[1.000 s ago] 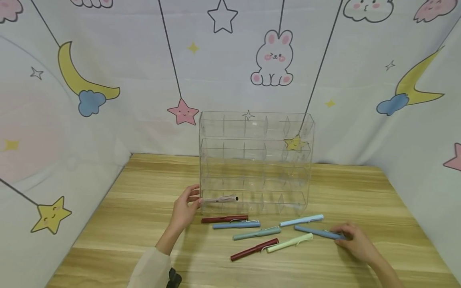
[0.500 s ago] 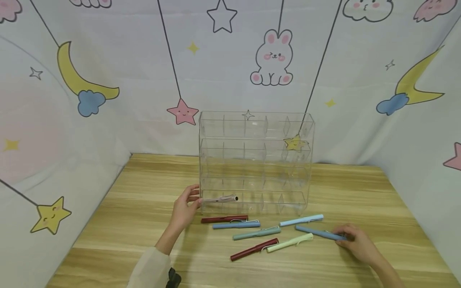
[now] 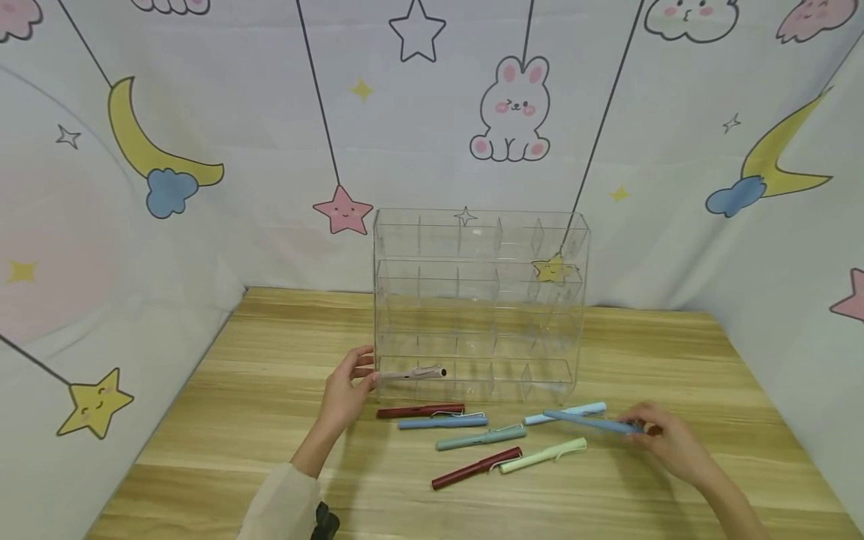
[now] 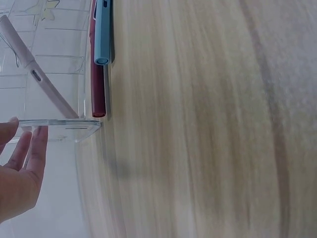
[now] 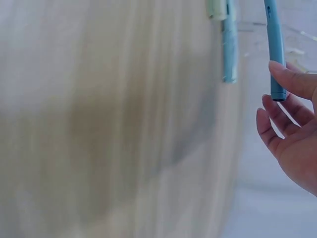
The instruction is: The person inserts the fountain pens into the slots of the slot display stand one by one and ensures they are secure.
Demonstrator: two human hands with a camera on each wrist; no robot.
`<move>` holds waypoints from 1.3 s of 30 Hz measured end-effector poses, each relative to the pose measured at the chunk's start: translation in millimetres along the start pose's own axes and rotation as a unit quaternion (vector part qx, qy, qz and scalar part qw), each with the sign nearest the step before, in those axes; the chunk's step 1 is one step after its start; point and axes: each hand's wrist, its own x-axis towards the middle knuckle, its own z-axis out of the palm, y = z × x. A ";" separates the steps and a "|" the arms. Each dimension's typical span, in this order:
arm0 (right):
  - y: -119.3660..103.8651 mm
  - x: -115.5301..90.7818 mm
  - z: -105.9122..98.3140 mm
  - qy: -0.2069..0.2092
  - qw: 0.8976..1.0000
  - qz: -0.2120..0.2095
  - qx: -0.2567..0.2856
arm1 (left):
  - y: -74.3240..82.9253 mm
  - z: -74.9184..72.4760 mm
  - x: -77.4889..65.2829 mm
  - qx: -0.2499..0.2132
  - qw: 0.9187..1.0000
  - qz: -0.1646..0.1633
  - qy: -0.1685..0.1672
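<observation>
A: Patterned cloth [image 3: 256, 135] behind, wood-grain worktop [image 3: 223, 450] below. Clear rack [image 3: 442, 241], far centre. Left hand [image 3: 346, 394]?
B: Grip loosely spread, fingertips merely touching the rack's left end. Pinkish pen [image 3: 408, 374] close by, in its lowest tier.
A: Right?
B: Right hand [image 3: 675, 446], near right: grip narrowed, thumb and fingers pinching one end of a blue pen [image 3: 594, 423], raised off the worktop.

wood-grain tabletop [image 3: 641, 360] between pale cloth walls [image 3: 425, 165] with yellow moons [image 3: 127, 131], stars [image 3: 343, 211] and a rabbit [image 3: 516, 135]
</observation>
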 end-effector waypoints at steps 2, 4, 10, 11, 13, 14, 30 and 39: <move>-9.6 9.0 -0.6 0.000 1.000 -0.007 0.001 | -0.4 0.0 0.0 0.000 1.000 0.000 0.001; -19.0 19.3 -0.3 -0.002 1.000 -0.014 0.000 | -0.3 0.3 -0.4 -0.002 1.000 0.002 -0.001; -46.2 52.3 10.5 -0.018 0.999 -0.020 0.029 | 0.0 0.3 -1.3 -0.009 1.000 0.006 -0.006; -50.8 57.7 13.7 -0.020 0.999 -0.022 0.034 | 0.2 0.3 -1.5 -0.009 1.000 0.007 -0.006; -60.8 68.3 20.4 -0.030 0.999 -0.019 0.034 | 0.2 0.3 -1.6 -0.009 1.000 0.006 -0.006; -65.7 73.4 24.3 -0.036 0.999 -0.016 0.033 | 0.3 0.3 -1.7 -0.008 1.000 0.006 -0.007; -111.6 115.9 88.6 -0.036 0.999 -0.002 0.002 | 1.4 -0.2 -1.6 -0.009 1.000 0.004 -0.001; -126.8 122.0 111.4 -0.009 0.997 0.049 0.066 | 0.7 -0.7 -1.5 -0.006 1.000 0.009 -0.005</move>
